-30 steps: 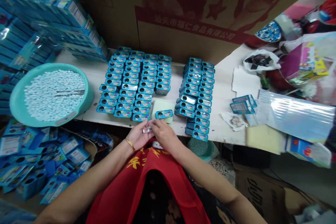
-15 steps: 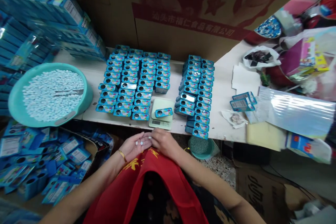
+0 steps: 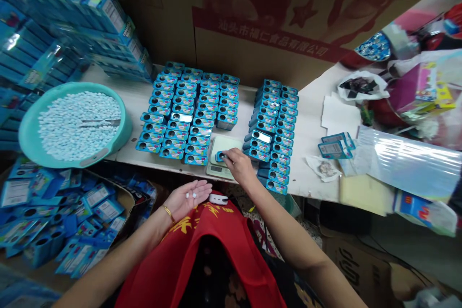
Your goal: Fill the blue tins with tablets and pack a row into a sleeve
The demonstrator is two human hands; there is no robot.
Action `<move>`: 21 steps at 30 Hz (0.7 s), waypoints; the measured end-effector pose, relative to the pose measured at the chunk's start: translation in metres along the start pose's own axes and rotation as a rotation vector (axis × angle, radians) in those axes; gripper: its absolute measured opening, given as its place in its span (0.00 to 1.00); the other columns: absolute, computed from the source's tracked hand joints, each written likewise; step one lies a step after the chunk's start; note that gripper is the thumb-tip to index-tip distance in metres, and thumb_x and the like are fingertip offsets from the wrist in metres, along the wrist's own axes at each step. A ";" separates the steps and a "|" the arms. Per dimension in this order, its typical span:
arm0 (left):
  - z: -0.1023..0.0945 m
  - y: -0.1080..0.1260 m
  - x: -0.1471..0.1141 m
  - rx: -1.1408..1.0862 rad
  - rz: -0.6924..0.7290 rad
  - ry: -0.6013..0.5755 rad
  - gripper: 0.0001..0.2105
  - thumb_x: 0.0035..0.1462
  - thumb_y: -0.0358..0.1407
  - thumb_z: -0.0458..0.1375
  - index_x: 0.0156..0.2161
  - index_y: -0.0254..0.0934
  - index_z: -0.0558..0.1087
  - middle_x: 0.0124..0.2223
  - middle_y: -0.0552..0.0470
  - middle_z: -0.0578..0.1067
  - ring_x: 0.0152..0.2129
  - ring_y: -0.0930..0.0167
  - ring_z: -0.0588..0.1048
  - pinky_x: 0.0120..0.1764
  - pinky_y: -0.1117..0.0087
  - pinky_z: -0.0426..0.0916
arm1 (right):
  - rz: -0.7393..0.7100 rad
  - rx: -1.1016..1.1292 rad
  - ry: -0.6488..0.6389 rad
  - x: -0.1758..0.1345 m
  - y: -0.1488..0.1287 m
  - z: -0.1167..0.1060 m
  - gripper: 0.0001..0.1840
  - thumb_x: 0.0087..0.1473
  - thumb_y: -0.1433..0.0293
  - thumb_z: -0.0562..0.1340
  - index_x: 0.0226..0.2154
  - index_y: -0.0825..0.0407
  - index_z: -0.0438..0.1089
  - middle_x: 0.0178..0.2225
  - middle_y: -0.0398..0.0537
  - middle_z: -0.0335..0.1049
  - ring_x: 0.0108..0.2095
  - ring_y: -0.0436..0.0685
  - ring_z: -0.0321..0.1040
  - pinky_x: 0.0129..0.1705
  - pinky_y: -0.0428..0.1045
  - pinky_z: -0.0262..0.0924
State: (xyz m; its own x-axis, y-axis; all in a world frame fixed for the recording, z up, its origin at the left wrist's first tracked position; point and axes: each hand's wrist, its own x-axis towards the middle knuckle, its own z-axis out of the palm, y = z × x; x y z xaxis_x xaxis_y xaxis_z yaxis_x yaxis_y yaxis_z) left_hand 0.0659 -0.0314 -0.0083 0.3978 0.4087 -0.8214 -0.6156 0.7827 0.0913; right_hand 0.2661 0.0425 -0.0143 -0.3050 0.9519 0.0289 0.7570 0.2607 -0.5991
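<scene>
My left hand (image 3: pixel 188 198) lies palm up with its fingers stretched out; a few pale candies (image 3: pixel 194 195) rest loose on it. Over a small white scale (image 3: pixel 222 170) at the table's front edge, my right hand (image 3: pixel 236 163) has its fingers closed on a small blue box (image 3: pixel 219 156) lying on the pan. The fingers cover most of that box. Rows of upright blue boxes (image 3: pixel 197 137) with round dark openings stand left of the scale, and more blue boxes (image 3: pixel 258 144) stand to its right.
A turquoise basin (image 3: pixel 127 127) of pale candies, with tweezers (image 3: pixel 101 123) on top, stands at left. Below it, a carton holds loose blue boxes (image 3: pixel 83 231). A big cardboard box (image 3: pixel 224 53) walls the back. A white object (image 3: pixel 217 199) lies on the red apron (image 3: pixel 212 226).
My right hand has left my left hand and moved up to the box on the scale. The white object on the apron now shows. My left hand stays low with the candies.
</scene>
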 end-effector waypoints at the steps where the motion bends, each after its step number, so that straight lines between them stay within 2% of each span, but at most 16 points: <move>1: 0.000 0.000 0.000 -0.006 0.001 0.002 0.11 0.53 0.29 0.51 0.40 0.25 0.69 0.43 0.34 0.72 0.42 0.62 0.71 0.42 0.65 0.68 | -0.004 0.022 0.020 -0.001 -0.001 -0.001 0.12 0.53 0.71 0.53 0.40 0.52 0.68 0.35 0.50 0.68 0.37 0.53 0.65 0.40 0.47 0.60; 6: -0.004 0.005 -0.001 -0.031 -0.004 0.019 0.10 0.53 0.28 0.51 0.40 0.26 0.69 0.42 0.35 0.73 0.39 0.64 0.73 0.39 0.68 0.70 | 0.045 0.109 0.214 -0.016 0.003 -0.021 0.12 0.54 0.71 0.51 0.37 0.51 0.68 0.35 0.48 0.69 0.37 0.52 0.65 0.41 0.48 0.60; 12: -0.012 0.012 0.003 -0.034 0.126 0.144 0.08 0.51 0.23 0.51 0.36 0.26 0.70 0.35 0.40 0.74 0.31 0.71 0.74 0.33 0.74 0.71 | 0.177 0.114 0.378 -0.028 0.023 -0.043 0.10 0.53 0.69 0.53 0.34 0.51 0.69 0.33 0.47 0.70 0.35 0.53 0.66 0.39 0.50 0.61; 16: -0.019 0.013 0.006 0.023 0.156 0.188 0.09 0.50 0.22 0.51 0.37 0.28 0.70 0.28 0.47 0.72 0.21 0.77 0.71 0.24 0.78 0.68 | 0.172 0.116 0.378 -0.025 0.029 -0.046 0.10 0.53 0.69 0.53 0.34 0.50 0.69 0.34 0.47 0.69 0.37 0.53 0.65 0.41 0.51 0.60; 21: -0.026 0.012 0.013 0.094 0.172 0.163 0.10 0.49 0.22 0.53 0.38 0.29 0.70 0.25 0.51 0.68 0.18 0.80 0.67 0.19 0.81 0.62 | 0.078 0.045 0.264 -0.019 0.027 -0.038 0.13 0.50 0.67 0.56 0.41 0.49 0.67 0.41 0.50 0.65 0.44 0.56 0.61 0.46 0.55 0.56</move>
State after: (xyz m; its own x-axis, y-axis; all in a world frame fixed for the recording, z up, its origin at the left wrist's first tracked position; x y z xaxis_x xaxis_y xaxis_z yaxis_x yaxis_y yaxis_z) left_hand 0.0463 -0.0285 -0.0326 0.1729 0.4641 -0.8687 -0.5958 0.7516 0.2829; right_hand 0.3146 0.0380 -0.0006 -0.0808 0.9794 0.1853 0.7439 0.1830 -0.6428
